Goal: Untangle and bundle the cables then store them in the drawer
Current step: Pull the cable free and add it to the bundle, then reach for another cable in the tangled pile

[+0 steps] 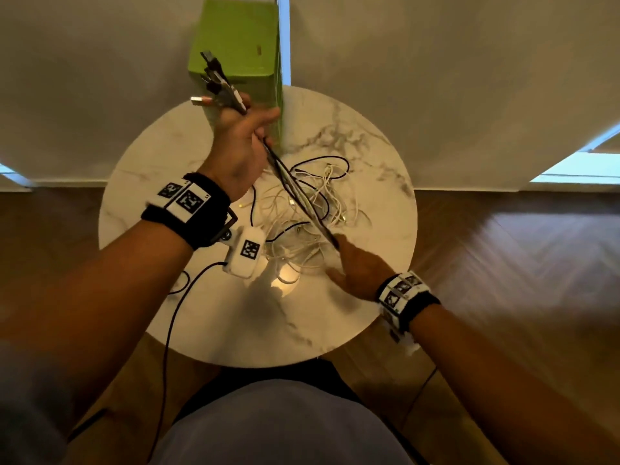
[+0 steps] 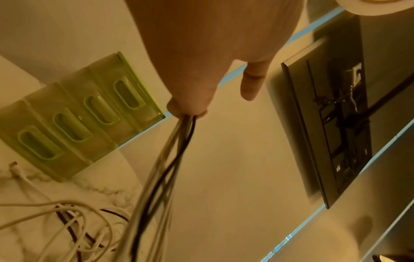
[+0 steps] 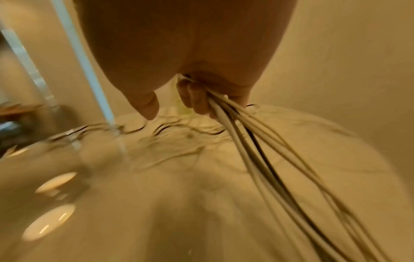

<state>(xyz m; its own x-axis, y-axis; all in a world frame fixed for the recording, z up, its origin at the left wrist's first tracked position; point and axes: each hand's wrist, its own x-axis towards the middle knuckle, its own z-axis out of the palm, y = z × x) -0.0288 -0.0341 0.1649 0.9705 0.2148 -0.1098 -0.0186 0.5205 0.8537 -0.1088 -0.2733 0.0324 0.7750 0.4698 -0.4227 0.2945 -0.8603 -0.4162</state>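
White and black cables (image 1: pixel 303 199), green drawer unit (image 1: pixel 235 48), white-grey marbled table (image 1: pixel 369 156)

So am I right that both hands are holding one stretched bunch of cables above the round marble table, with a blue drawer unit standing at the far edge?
Not quite: the drawer unit is green, not blue, as the head view shows. The rest holds: the left hand and right hand hold one stretched bunch of cables above the round marble table.

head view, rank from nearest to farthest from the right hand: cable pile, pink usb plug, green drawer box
1. Cable pile, on the table just beyond the right hand.
2. Pink usb plug, sticking out above the left hand.
3. Green drawer box, at the table's far edge.
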